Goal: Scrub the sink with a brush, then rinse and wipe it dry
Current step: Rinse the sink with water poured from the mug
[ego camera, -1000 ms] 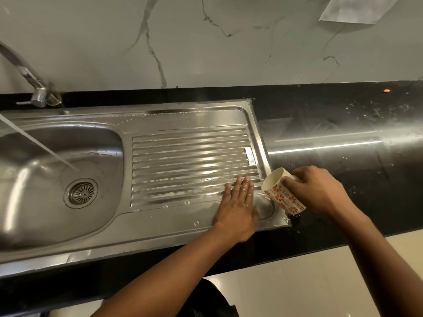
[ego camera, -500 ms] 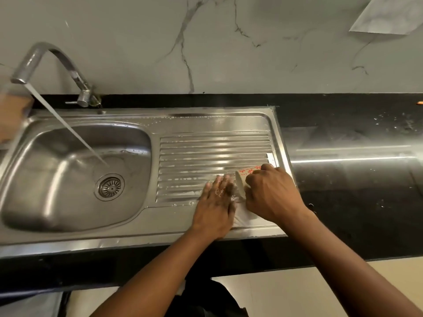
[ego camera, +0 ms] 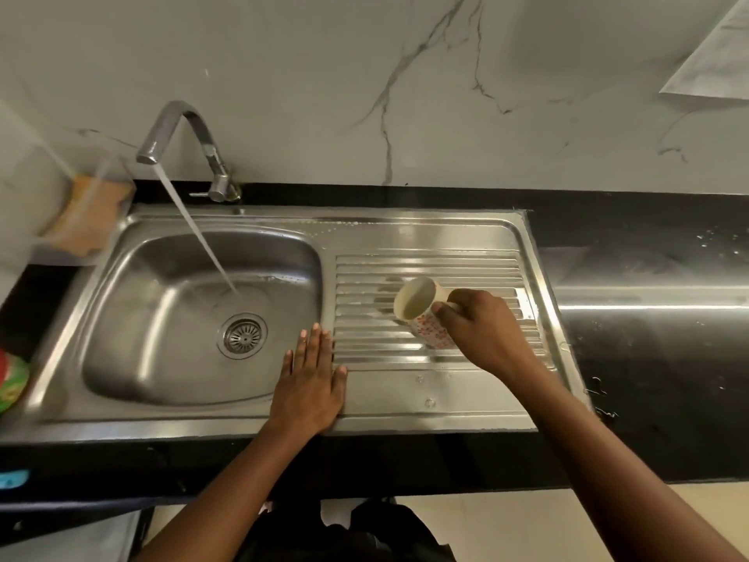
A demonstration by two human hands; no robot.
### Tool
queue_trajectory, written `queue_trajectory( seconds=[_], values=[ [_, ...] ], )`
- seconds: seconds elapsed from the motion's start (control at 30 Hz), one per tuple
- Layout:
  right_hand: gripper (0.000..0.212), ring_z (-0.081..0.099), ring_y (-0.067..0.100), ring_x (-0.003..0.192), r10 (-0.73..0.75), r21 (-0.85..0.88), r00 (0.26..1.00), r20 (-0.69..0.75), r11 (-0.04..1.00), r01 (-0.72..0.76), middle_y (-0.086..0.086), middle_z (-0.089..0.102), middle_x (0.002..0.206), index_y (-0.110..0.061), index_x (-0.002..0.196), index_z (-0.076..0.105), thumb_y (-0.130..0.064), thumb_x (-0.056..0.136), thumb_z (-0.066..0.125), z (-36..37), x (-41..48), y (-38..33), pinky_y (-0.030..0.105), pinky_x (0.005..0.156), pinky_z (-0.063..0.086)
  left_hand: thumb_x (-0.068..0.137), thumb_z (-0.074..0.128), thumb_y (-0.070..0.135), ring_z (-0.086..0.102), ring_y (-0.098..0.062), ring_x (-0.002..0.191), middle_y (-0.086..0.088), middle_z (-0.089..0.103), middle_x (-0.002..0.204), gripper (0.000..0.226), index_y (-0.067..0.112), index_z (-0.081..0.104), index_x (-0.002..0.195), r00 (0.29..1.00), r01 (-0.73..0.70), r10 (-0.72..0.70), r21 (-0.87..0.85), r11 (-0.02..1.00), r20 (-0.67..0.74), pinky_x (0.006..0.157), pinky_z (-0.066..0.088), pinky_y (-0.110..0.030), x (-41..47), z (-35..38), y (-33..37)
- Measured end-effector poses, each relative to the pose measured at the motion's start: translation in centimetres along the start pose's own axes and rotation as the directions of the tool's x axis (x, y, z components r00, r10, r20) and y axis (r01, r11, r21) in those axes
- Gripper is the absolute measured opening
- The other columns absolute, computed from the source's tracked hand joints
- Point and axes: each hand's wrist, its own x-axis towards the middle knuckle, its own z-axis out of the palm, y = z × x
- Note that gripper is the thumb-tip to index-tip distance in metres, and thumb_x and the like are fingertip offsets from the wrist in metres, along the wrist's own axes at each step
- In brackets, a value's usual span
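- Gripping a cup [ego camera: 421, 318]: R hand [ego camera: 482, 330], fingers curled round its red-patterned side. Cup is tipped over, mouth facing left and up, above the middle of the draining board [ego camera: 425, 261]. Can't tell if it touches the ribs.
- L hand [ego camera: 310, 383] lies flat, palm down, fingers straight and close together. It rests on the sink's front rim, on the strip btwn bowl and draining board, fingertips at the board's front-left corner.
- Hands are apart, L nearer the front edge, R further back and to the right.
- Sink [ego camera: 405, 229]: steel, set into the black counter [ego camera: 648, 358], w/ the bowl [ego camera: 133, 318] on the left and the ribbed board on the right. Droplets on the front rim; pale film on some ribs and along the back rim.
- Tap [ego camera: 210, 152] stands at the sink's back edge, behind the bowl, and is running. Water [ego camera: 194, 233] slants down into the bowl and lands just behind the drain [ego camera: 242, 335].
- Back-left corner of counter: blurred orange-yellow pad [ego camera: 87, 212], prob. a sponge, just beside the sink's corner.
- Left edge of counter: red & green thing [ego camera: 10, 383], cut off by the frame, can't tell what.
- Counter right of the sink: wet specks.
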Motion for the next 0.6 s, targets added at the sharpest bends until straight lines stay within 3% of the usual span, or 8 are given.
queue_trajectory(
  seconds=[0.07,0.17,0.27,0.33,0.4,0.47,0.6],
  values=[
    [0.031,0.06,0.022,0.067,0.019,0.171,0.999,0.04,0.985,-0.025,0.003,0.067,0.071,-0.015,0.075,0.065,-0.033,0.1,0.062,1.2,0.5,-2.4,0.035,0.059,0.042,0.103,0.005,0.057,-0.013,-0.023,0.16,-0.006,-0.012,0.174,0.075,0.017,-0.004,0.166,1.0,0.019,-0.019,-0.011,1.0,0.006,0.13,0.001,-0.046,-0.2,-0.9,-2.2],
    [0.028,0.067,0.026,0.075,0.014,0.332,0.997,0.079,0.942,-0.04,0.005,0.072,0.078,-0.014,0.077,0.071,-0.034,0.095,0.065,3.9,1.6,-6.1,0.048,0.069,0.054,0.091,-0.005,0.062,-0.006,-0.027,0.161,-0.009,-0.003,0.174,0.09,0.015,0.008,0.166,1.0,0.026,-0.027,-0.046,0.999,-0.008,0.13,0.003,-0.045,-0.6,-3.2,-5.1],
    [0.027,0.073,0.028,0.086,0.005,0.485,0.994,0.114,0.873,-0.059,0.001,0.077,0.085,-0.02,0.075,0.075,-0.041,0.089,0.066,7.3,3.2,-10.3,0.059,0.079,0.059,0.088,0.0,0.065,0.008,-0.031,0.161,-0.013,0.012,0.173,0.094,0.015,0.022,0.164,0.997,0.061,-0.068,-0.174,0.983,-0.031,0.13,0.012,-0.044,-0.7,-5.9,-8.4],
    [0.026,0.074,0.025,0.093,-0.007,0.558,0.991,0.137,0.827,-0.071,0.0,0.079,0.091,-0.023,0.076,0.076,-0.04,0.092,0.066,9.7,4.4,-13.0,0.058,0.086,0.06,0.098,0.018,0.061,0.019,-0.029,0.159,-0.011,0.025,0.17,0.078,0.016,0.033,0.16,0.991,0.093,-0.118,-0.291,0.952,-0.07,0.129,0.02,-0.044,-0.8,-7.9,-10.5],
    [0.019,0.075,0.019,0.099,-0.013,0.636,0.987,0.158,0.766,-0.092,-0.002,0.08,0.098,-0.024,0.084,0.078,-0.034,0.095,0.068,12.1,5.6,-15.9,0.052,0.092,0.06,0.108,0.035,0.044,0.022,-0.023,0.157,-0.006,0.03,0.169,0.056,0.019,0.039,0.158,0.981,0.12,-0.169,-0.381,0.917,-0.097,0.126,0.023,-0.041,-0.7,-9.9,-12.8],
    [0.015,0.075,0.013,0.099,-0.016,0.684,0.988,0.155,0.723,-0.096,-0.006,0.08,0.101,-0.02,0.095,0.08,-0.03,0.097,0.069,14.0,6.7,-18.6,0.048,0.095,0.06,0.11,0.038,0.037,0.026,-0.019,0.155,-0.003,0.033,0.167,0.05,0.021,0.043,0.156,0.975,0.118,-0.185,-0.409,0.905,-0.127,0.124,0.027,-0.04,-0.4,-11.8,-14.9],
    [0.02,0.074,0.014,0.103,-0.041,0.725,0.991,0.129,0.685,-0.066,-0.006,0.08,0.103,-0.016,0.091,0.08,-0.03,0.099,0.068,17.4,8.7,-23.1,0.049,0.097,0.059,0.109,0.039,0.038,0.042,-0.021,0.144,-0.002,0.049,0.156,0.044,0.022,0.05,0.149,0.956,0.097,-0.21,-0.458,0.884,-0.203,0.115,0.039,-0.04,0.3,-15.2,-18.5]
  ],
)
